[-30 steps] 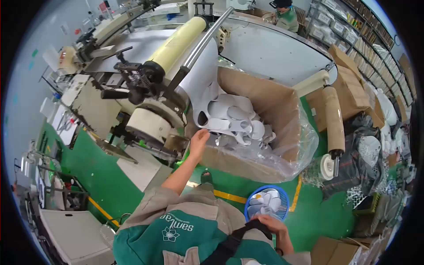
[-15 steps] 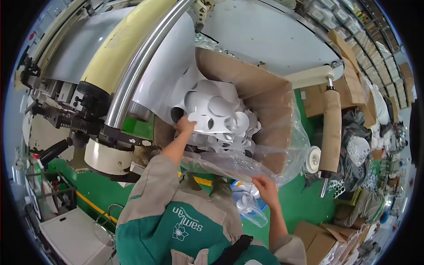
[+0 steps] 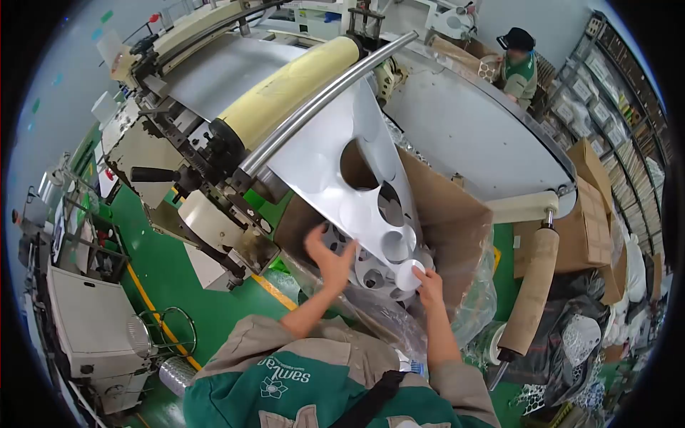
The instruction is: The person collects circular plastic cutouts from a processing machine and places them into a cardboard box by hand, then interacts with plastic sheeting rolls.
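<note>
A white sheet (image 3: 335, 146) with large round holes hangs from a steel roller (image 3: 321, 107) down into a cardboard box (image 3: 453, 214). My left hand (image 3: 332, 262) is at the sheet's lower left edge, fingers apart and slightly blurred, with nothing in it. Between the thumb and fingers of my right hand (image 3: 429, 287) is a white disc (image 3: 409, 275), in front of the sheet's lower end. More perforated white material lies in the box under the sheet. Clear plastic film (image 3: 474, 296) lines the box and spills over its near side.
A yellow roller (image 3: 292, 82) and a black-handled crank (image 3: 157, 174) belong to the machine on the left. A brown cardboard-covered roller (image 3: 531, 292) juts out on the right. Another person (image 3: 519, 68) stands at the far right, behind a grey panel (image 3: 471, 114).
The view has shifted, bringing the other person into sight. The sheet now shows large holes above the box. My right hand came up from beside the box and now holds a disc.
</note>
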Demonstrator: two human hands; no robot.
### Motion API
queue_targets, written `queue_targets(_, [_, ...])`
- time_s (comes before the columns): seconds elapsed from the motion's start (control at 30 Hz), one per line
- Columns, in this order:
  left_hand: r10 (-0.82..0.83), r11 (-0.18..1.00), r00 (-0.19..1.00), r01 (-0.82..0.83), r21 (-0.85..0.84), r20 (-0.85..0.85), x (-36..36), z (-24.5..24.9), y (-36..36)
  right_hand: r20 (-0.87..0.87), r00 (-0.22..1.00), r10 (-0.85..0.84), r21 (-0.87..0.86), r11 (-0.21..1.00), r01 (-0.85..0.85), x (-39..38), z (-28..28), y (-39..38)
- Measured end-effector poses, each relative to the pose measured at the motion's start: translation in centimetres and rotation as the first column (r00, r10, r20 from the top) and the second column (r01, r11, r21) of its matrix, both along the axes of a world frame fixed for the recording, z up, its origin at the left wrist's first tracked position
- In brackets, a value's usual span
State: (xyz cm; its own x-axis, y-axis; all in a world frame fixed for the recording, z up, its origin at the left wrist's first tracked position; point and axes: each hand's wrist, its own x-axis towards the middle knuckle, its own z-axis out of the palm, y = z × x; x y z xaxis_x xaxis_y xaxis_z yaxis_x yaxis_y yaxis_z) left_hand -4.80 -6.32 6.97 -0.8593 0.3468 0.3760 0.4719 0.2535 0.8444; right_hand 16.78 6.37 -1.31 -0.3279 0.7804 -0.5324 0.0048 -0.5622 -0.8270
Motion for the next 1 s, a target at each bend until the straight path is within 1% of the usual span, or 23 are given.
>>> queue_targets(0.07, [0.442, 0.896, 0.894, -0.444, 0.017, 0.072, -3.8, 0.3, 2.1, -0.123, 0.978, -0.166, -0.165, 0.976, 0.145, 2.7, -1.6, 0.9])
queue_targets(0.1, [0.034, 0.984, 0.931, -0.094, 0.150, 0.364, -5.6, -0.4, 2.9, -0.146, 0.970, -0.194, -0.179, 0.969, 0.167, 3.4, -1.5, 0.8])
queue_targets(0.13, [-0.399, 0.902, 0.742, 0.213, 0.375, 0.539, -6.9, -0.9, 3.6, -0.172, 0.960, -0.222, -0.189, 0.964, 0.189, 3.8, -0.9, 1.0])
queue_targets(0.17, [-0.529, 0.843, 0.503, 0.216, 0.493, 0.683, -6.8, -0.8, 4.3, -0.199, 0.949, -0.246, -0.195, 0.959, 0.208, 4.0, -0.2, 1.5])
queue_targets(0.2, [-0.535, 0.843, 0.488, 0.253, 0.475, 0.689, -7.2, -3.6, 5.7, -0.255, 0.954, -0.157, -0.078, 0.987, 0.142, 2.7, 1.9, 1.8])
queue_targets(0.27, [-0.633, 0.771, 0.388, 0.240, 0.590, 0.670, -5.5, -0.3, 5.9, -0.328, 0.944, 0.021, 0.158, 0.987, 0.033, -2.7, 7.5, 1.7])
queue_targets(0.3, [-0.563, 0.826, 0.357, 0.271, 0.494, 0.745, -5.0, 1.2, 5.6, -0.328, 0.938, 0.109, 0.277, 0.961, -0.015, -5.4, 9.4, 1.8])
queue_targets(0.33, [-0.609, 0.793, 0.292, 0.262, 0.550, 0.738, -4.7, 1.2, 5.5, -0.318, 0.927, 0.198, 0.391, 0.918, -0.062, -7.7, 10.6, 2.0])
queue_targets(0.4, [-0.688, 0.724, 0.175, 0.225, 0.652, 0.704, -3.7, 1.9, 5.1, -0.138, 0.906, 0.400, 0.543, 0.795, -0.269, -11.1, 10.6, 2.7])
queue_targets(0.43, [-0.696, 0.715, 0.195, 0.090, 0.694, 0.691, -3.1, 2.8, 4.5, -0.035, 0.872, 0.488, 0.601, 0.708, -0.372, -12.4, 10.2, 3.1])
queue_targets(0.47, [-0.702, 0.710, 0.120, 0.038, 0.704, 0.702, -3.8, 2.3, 4.1, -0.112, 0.921, 0.373, 0.551, 0.795, -0.255, -12.7, 9.2, 3.4])
queue_targets(0.53, [-0.438, 0.871, 0.432, -0.014, 0.491, 0.789, -5.5, 5.3, 3.3, -0.235, 0.964, 0.121, 0.421, 0.907, -0.011, -12.0, 7.3, 4.2])
queue_targets(0.57, [-0.475, 0.786, 0.619, -0.022, 0.618, 0.625, -7.5, 3.8, 3.6, -0.351, 0.929, -0.114, 0.245, 0.947, 0.209, -11.5, 8.1, 4.1])
queue_targets(0.6, [-0.405, 0.780, 0.738, -0.029, 0.626, 0.539, -9.0, 4.6, 3.7, -0.430, 0.864, -0.261, 0.147, 0.924, 0.352, -10.9, 7.6, 4.9])
queue_targets(0.67, [-0.563, 0.727, 0.614, 0.050, 0.685, 0.553, -11.6, 5.6, 3.0, -0.634, 0.749, -0.194, 0.093, 0.942, 0.323, -9.9, 9.1, 5.7])
queue_targets(0.7, [-0.552, 0.709, 0.647, 0.034, 0.704, 0.525, -11.9, 5.2, 3.3, -0.622, 0.780, -0.071, 0.193, 0.951, 0.240, -11.4, 11.9, 5.0])
queue_targets(0.73, [-0.503, 0.791, 0.676, 0.109, 0.602, 0.538, -12.1, 4.6, 3.2, -0.599, 0.799, 0.049, 0.288, 0.945, 0.158, -13.7, 14.6, 3.9])
queue_targets(0.8, [-0.538, 0.768, 0.682, 0.155, 0.622, 0.495, -11.5, 4.4, 3.1, -0.392, 0.877, 0.277, 0.508, 0.860, -0.045, -18.4, 17.8, 2.2])
queue_targets(0.83, [-0.619, 0.738, 0.583, 0.203, 0.643, 0.527, -11.6, 5.0, 2.6, -0.257, 0.862, 0.436, 0.520, 0.815, -0.257, -20.6, 18.3, 2.4])
queue_targets(0.87, [-0.629, 0.767, 0.469, 0.245, 0.592, 0.621, -11.4, 8.1, 1.4, -0.121, 0.803, 0.583, 0.501, 0.734, -0.458, -22.2, 18.4, 2.4])
queue_targets(0.93, [-0.694, 0.704, 0.440, 0.246, 0.666, 0.570, -12.8, 6.3, 1.9, -0.191, 0.832, 0.520, 0.434, 0.805, -0.404, -23.9, 17.4, 3.1])
queue_targets(0.97, [-0.652, 0.742, 0.531, 0.297, 0.602, 0.542, -13.3, 6.7, 0.7, -0.358, 0.850, 0.386, 0.379, 0.892, -0.245, -23.7, 16.8, 3.9])
queue_targets(1.0, [-0.602, 0.783, 0.619, 0.333, 0.525, 0.505, -13.8, 7.1, -0.7, -0.508, 0.837, 0.206, 0.182, 0.975, -0.130, -23.2, 16.3, 4.7])
